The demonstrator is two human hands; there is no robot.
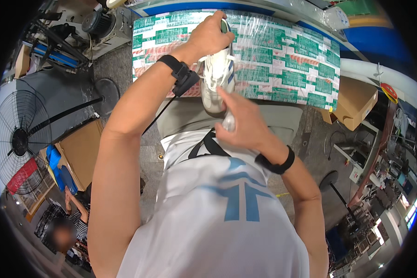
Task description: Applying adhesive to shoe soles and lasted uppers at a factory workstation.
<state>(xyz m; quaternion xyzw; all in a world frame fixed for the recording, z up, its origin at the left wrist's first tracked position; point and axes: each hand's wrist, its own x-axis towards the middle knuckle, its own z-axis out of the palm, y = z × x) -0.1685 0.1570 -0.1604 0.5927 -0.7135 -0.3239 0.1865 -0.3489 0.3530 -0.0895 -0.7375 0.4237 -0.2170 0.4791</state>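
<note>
A white sneaker point(213, 95) with white laces and blue side stripes points its toe toward me. Its heel end rests over the near part of a box-like surface point(282, 55) wrapped in clear film with green and white tape; the toe reaches past the near edge. My left hand point(211, 37) is closed around the collar at the heel. Beside the toe, my right hand point(243, 118) is curled and slightly blurred, holding a small whitish wad point(228, 122) whose kind I cannot make out. Its index finger touches or nearly touches the shoe's side.
A grey seat-like surface point(278, 118) lies between me and the wrapped surface. To the left stand a fan point(19, 139) and cardboard point(81, 148); an open carton point(354, 102) is at the right. Another person point(62, 231) is at lower left.
</note>
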